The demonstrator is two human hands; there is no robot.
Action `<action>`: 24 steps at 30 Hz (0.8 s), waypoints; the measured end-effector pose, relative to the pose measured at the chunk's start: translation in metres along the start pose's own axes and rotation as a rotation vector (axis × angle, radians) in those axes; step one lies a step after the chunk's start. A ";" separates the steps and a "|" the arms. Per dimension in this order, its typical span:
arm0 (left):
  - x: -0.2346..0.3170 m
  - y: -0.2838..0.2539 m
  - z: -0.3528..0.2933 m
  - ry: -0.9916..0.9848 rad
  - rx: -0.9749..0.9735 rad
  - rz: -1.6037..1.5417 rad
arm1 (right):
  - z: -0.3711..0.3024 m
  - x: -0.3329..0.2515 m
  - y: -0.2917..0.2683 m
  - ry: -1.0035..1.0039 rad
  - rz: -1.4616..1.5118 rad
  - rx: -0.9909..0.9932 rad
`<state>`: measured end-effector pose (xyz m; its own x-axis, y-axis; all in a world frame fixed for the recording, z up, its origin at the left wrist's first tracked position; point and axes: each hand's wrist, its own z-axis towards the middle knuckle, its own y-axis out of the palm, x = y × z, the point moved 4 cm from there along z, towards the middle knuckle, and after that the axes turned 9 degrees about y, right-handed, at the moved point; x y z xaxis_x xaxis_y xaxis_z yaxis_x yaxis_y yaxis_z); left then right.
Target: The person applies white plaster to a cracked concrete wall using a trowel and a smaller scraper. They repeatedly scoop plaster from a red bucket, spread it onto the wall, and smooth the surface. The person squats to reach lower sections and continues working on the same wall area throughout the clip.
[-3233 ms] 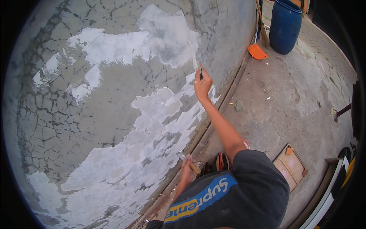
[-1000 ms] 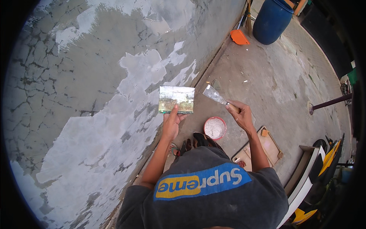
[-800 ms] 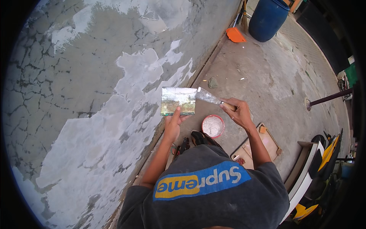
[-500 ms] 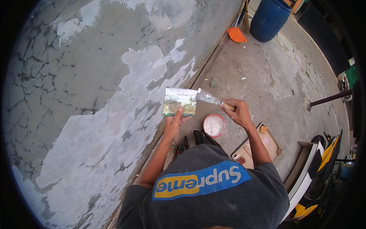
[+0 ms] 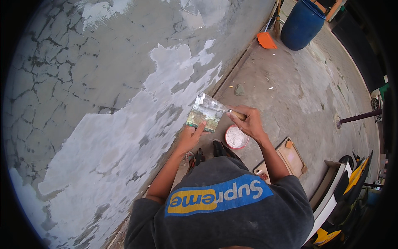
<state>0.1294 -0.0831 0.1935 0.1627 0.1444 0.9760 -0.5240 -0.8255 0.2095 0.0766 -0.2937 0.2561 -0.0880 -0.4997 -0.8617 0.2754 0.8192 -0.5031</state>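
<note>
My left hand [image 5: 191,137] grips a wide, flat putty blade [image 5: 206,118] by its green lower edge, thumb on the stained face. My right hand [image 5: 250,122] is closed round the wooden handle of a narrower putty knife [image 5: 216,104]. Its metal blade lies across the upper part of the wide blade, reaching toward the upper left corner. White paste shows on both blades near that corner. Below my right hand, a red-rimmed tub [image 5: 236,137] of white paste stands on the floor. To the left is a cracked grey wall [image 5: 120,74] with white patches of filler [image 5: 112,145].
A wooden board [image 5: 292,155] with an orange block lies on the floor at right. Beyond it stand a white-edged piece of furniture [image 5: 331,199] and a dark pole [image 5: 360,117]. At the far end are a blue barrel [image 5: 302,25], an orange dustpan [image 5: 266,40] and a broom.
The narrow knife has slid leftward across the wide blade, from its right edge to its upper left. The wide blade has shifted right and tilted. The view has turned slightly.
</note>
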 end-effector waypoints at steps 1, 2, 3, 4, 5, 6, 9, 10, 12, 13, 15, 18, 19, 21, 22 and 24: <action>-0.004 -0.001 -0.003 0.001 0.005 0.013 | 0.001 -0.004 0.003 0.027 -0.006 -0.012; -0.024 -0.013 -0.006 -0.046 -0.028 0.169 | 0.003 -0.011 0.005 0.054 -0.011 -0.024; -0.055 -0.031 -0.006 -0.091 -0.061 0.323 | 0.006 -0.016 0.007 0.078 -0.021 -0.035; -0.066 -0.035 -0.007 -0.175 -0.075 0.392 | 0.008 -0.017 0.009 0.052 0.092 -0.020; -0.077 -0.039 -0.009 -0.258 -0.097 0.462 | 0.010 -0.017 0.013 0.027 0.203 -0.007; -0.074 -0.035 -0.010 -0.376 -0.090 0.452 | 0.014 -0.017 0.014 -0.003 0.318 0.007; -0.052 -0.024 -0.012 -0.303 0.030 0.059 | 0.026 0.003 0.010 0.199 0.607 -0.057; -0.041 -0.022 -0.012 -0.204 0.084 -0.130 | 0.027 0.004 0.009 0.179 0.605 -0.029; -0.026 -0.025 -0.009 -0.153 0.239 -0.330 | 0.027 0.006 0.010 0.137 0.602 0.024; -0.017 -0.027 -0.006 -0.124 0.316 -0.431 | 0.024 0.006 0.011 0.105 0.505 0.031; 0.003 -0.033 -0.006 -0.173 0.285 -0.461 | 0.015 0.006 0.015 0.037 0.310 0.042; 0.020 -0.033 -0.002 -0.251 0.238 -0.464 | 0.011 -0.004 0.012 -0.362 0.063 0.136; 0.025 -0.032 -0.002 -0.279 0.225 -0.456 | 0.010 -0.004 0.012 -0.357 0.030 0.124; 0.040 -0.026 -0.002 -0.296 0.129 -0.554 | 0.008 -0.005 0.010 -0.342 -0.036 0.103; 0.046 -0.022 -0.002 -0.306 0.079 -0.602 | 0.006 -0.006 0.008 -0.374 -0.079 0.128; 0.047 -0.017 -0.003 -0.293 0.206 -0.602 | 0.004 -0.008 0.005 -0.439 -0.167 0.177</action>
<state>0.1435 -0.0606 0.2360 0.6087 0.4804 0.6314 -0.1070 -0.7389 0.6653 0.0821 -0.2867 0.2609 0.2563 -0.7223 -0.6424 0.4533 0.6768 -0.5801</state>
